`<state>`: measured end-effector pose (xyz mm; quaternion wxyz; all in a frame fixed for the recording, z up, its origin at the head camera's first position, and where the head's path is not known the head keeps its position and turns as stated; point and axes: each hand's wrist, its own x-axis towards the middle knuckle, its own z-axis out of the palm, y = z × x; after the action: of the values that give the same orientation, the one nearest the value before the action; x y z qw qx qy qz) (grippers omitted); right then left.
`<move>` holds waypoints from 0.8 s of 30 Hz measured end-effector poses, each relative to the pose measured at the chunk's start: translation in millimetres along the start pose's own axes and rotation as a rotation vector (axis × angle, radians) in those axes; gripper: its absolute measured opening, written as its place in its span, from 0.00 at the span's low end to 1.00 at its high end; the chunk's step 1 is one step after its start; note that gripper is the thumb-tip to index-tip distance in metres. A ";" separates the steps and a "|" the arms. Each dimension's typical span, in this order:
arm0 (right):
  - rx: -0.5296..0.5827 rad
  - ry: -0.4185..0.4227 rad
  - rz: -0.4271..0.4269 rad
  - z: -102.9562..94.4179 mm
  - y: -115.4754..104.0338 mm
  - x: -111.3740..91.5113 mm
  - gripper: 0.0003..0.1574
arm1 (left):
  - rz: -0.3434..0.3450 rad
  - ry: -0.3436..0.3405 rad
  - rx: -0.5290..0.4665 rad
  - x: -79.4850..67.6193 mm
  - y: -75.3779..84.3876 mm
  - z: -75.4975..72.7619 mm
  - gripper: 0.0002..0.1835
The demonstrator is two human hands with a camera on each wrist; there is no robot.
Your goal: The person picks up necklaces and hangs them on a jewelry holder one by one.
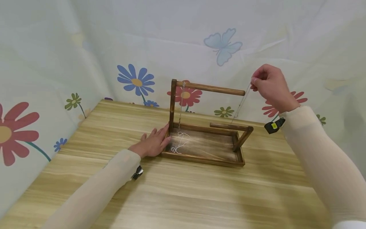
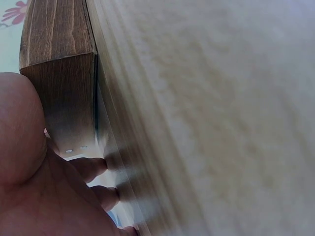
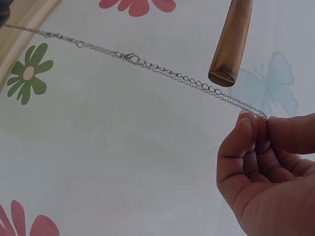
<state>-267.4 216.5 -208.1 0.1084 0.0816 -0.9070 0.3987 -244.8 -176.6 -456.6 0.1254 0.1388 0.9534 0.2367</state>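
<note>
Between thumb and fingertips, my right hand pinches a thin silver chain necklace beside the free end of the upper bar of a wooden jewelry stand. In the right wrist view the doubled necklace shows a lobster clasp and extender links, stretching away from the fingers. A second necklace hangs near the upper bar's left end. Its lower part appears to lie in the tray as a pale strand with a round pendant. My left hand rests against the tray's left end, fingers extended.
The stand's lower bar runs leftward from a short post at the tray's right end. Beneath everything is a wood-grain table. A flower-printed cloth hangs close behind it. Each wrist wears a dark strap.
</note>
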 end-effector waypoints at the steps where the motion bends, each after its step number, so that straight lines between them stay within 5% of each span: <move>1: -0.007 -0.003 0.000 0.3 -2.0 1.7 0.08 | 0.000 0.005 0.001 -0.2 0.6 -1.5 0.39; 15: -0.062 -0.102 -0.061 0.6 -13.8 2.4 0.10 | 0.006 0.011 0.032 2.9 -5.3 4.0 0.40; 24: -0.137 -0.108 -0.019 5.3 -17.7 5.9 0.11 | 0.007 0.010 0.031 2.0 -4.2 3.8 0.39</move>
<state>-269.6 200.4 -197.6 0.0683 0.1038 -0.9358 0.3299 -246.3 -177.9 -462.2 0.1177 0.1431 0.9570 0.2232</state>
